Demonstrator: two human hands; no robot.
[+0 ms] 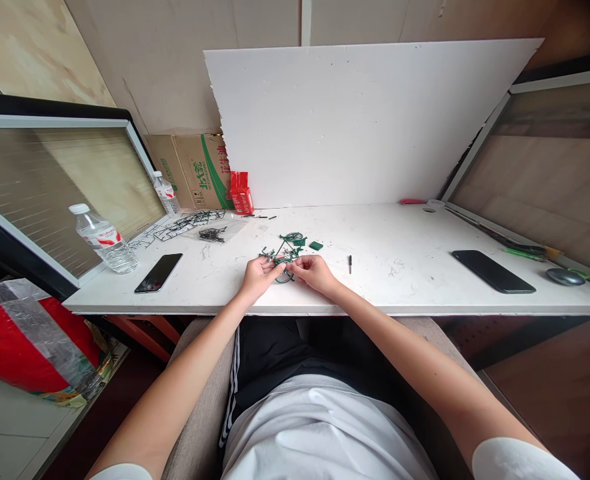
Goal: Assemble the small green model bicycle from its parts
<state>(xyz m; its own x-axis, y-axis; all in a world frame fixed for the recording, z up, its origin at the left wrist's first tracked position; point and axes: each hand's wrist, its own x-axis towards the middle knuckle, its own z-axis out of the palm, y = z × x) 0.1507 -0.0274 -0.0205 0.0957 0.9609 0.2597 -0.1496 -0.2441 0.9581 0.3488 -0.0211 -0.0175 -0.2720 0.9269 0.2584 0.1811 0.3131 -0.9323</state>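
Note:
A small green model bicycle (284, 251) lies on the white table in front of me, one spoked wheel toward me and the other farther off. My left hand (261, 275) grips it from the left, thumb and fingers closed near the handlebar end. From the right, my right hand (313, 272) pinches the same end by the near wheel. The fingertips of both hands almost meet there, hiding part of the frame. Just beyond my right hand sits a small dark green piece (316, 246), with tiny bits around it. A short black rod (350, 265) stands or lies farther right.
On the left are a phone (159, 273), water bottles (105, 241), black part frames (185, 225) and a plastic bag of dark parts (213, 234). A red box (241, 193) and a carton (195, 170) stand behind. Rightward lie a black phone-like slab (493, 271) and a mouse (565, 277).

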